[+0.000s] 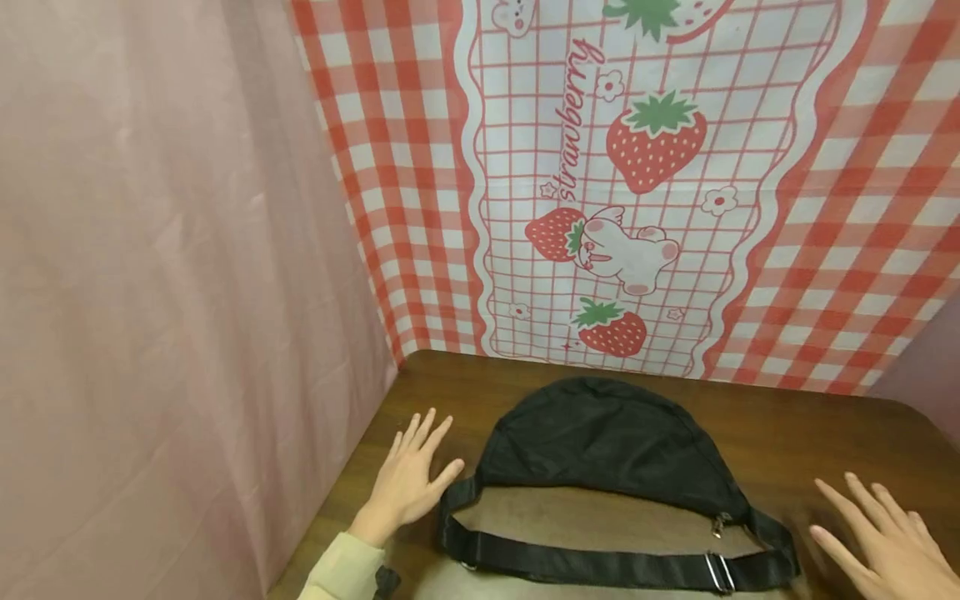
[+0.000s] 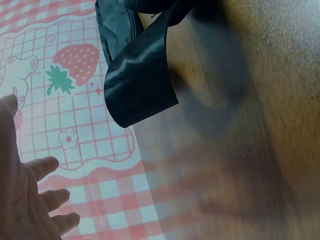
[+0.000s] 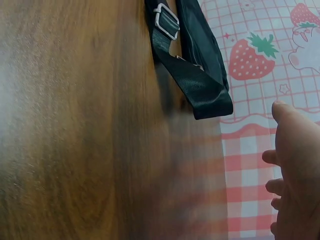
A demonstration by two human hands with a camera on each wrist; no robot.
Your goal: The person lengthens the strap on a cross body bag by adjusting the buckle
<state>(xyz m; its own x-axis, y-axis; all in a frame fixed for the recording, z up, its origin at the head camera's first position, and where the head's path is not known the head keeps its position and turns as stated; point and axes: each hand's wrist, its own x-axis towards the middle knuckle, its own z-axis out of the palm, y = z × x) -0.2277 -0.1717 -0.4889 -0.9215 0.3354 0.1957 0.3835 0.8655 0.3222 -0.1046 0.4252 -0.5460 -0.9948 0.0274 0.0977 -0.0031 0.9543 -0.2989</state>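
A black half-moon waist bag (image 1: 600, 437) lies on the brown wooden table (image 1: 780, 425), its curved side facing the wall. Its wide black strap (image 1: 585, 565) loops toward me, with a metal slider buckle (image 1: 720, 572) near the right end and a small zipper pull (image 1: 717, 525) at the bag's right corner. Just left of the bag, my left hand (image 1: 405, 483) has its fingers spread, apart from the strap's left bend (image 2: 142, 80). To the right, my right hand (image 1: 888, 542) is likewise spread, beside the strap's right bend (image 3: 212, 102). Neither hand holds anything.
Behind the table hangs a red-and-white checked cloth (image 1: 405, 167) printed with strawberries. A pink curtain (image 1: 187, 292) runs along the left side. Beside my left cuff (image 1: 345, 567) a small dark object (image 1: 386, 581) shows at the wrist.
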